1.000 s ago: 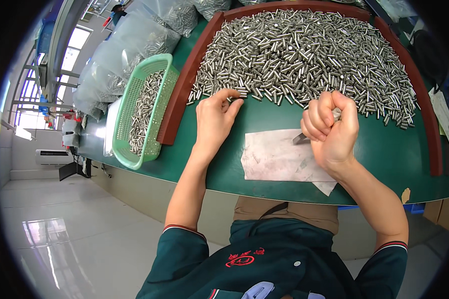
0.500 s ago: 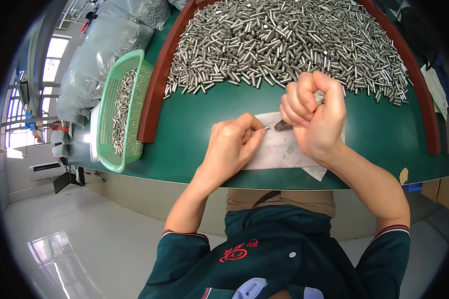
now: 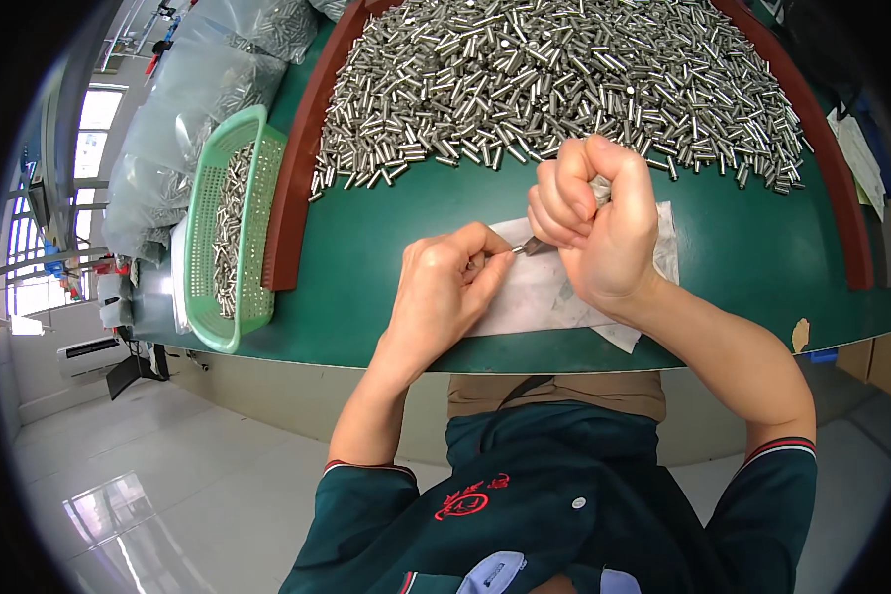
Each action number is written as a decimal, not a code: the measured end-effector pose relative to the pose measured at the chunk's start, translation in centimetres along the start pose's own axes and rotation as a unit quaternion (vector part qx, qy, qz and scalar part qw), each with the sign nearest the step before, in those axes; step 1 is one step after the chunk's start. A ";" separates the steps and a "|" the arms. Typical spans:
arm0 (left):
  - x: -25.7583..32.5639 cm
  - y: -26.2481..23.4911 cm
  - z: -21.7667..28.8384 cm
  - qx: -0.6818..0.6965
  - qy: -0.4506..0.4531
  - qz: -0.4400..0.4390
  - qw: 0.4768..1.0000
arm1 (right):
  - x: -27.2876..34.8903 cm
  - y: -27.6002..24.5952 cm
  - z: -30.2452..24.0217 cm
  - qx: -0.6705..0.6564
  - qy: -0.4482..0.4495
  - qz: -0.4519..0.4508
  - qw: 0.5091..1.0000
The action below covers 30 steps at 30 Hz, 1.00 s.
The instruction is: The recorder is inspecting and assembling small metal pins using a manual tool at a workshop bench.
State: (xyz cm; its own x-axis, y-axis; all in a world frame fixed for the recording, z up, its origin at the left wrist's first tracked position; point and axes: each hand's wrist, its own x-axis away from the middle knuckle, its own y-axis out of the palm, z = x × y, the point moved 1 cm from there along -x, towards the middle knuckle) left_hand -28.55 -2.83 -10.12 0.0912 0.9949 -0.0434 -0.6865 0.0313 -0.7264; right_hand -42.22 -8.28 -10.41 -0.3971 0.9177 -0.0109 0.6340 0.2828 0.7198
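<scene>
My left hand is closed in a pinch on a small shiny metal pin, whose end pokes out past the fingertips. A fist is made by my right hand around a hand tool with a dark, flat tip; a pale wrapped part of its handle shows at the top of the fist. The tip meets or nearly meets the pin's end. Under both hands lies a white, smudged cloth or paper sheet. Beyond them spreads a large heap of similar metal pins.
Dark red rails border the heap on the green table. At left stands a light green basket partly filled with pins, beside clear plastic bags of metal parts. A tan scrap sits near the right front edge.
The tool's tip has come to the pin's end, where a gap showed before. Both hands appear slightly further left, and the whole view has shifted a little.
</scene>
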 end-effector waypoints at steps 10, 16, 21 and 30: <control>-0.1 -0.1 -0.1 0.009 0.002 -0.008 1.000 | -0.3 -0.1 0.5 -0.015 -0.007 -0.002 1.000; 0.0 0.1 -0.2 0.005 0.008 -0.011 1.000 | 0.3 0.4 0.9 0.057 -0.055 -0.031 0.996; 0.0 0.1 -0.1 0.008 0.009 -0.011 1.000 | 0.4 0.6 1.1 0.146 -0.081 -0.027 0.986; 0.5 -0.2 -0.7 0.226 -0.072 0.022 0.971 | -0.5 -0.2 -1.1 -0.049 -0.045 0.005 0.998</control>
State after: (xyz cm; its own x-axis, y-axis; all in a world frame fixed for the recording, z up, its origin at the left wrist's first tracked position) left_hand -27.86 -2.36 -10.47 -0.0253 0.9983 0.0532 -0.9371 -0.0052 -0.3489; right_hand -42.89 -9.09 -9.72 -0.3269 0.9431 -0.0614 0.5682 0.2480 0.7847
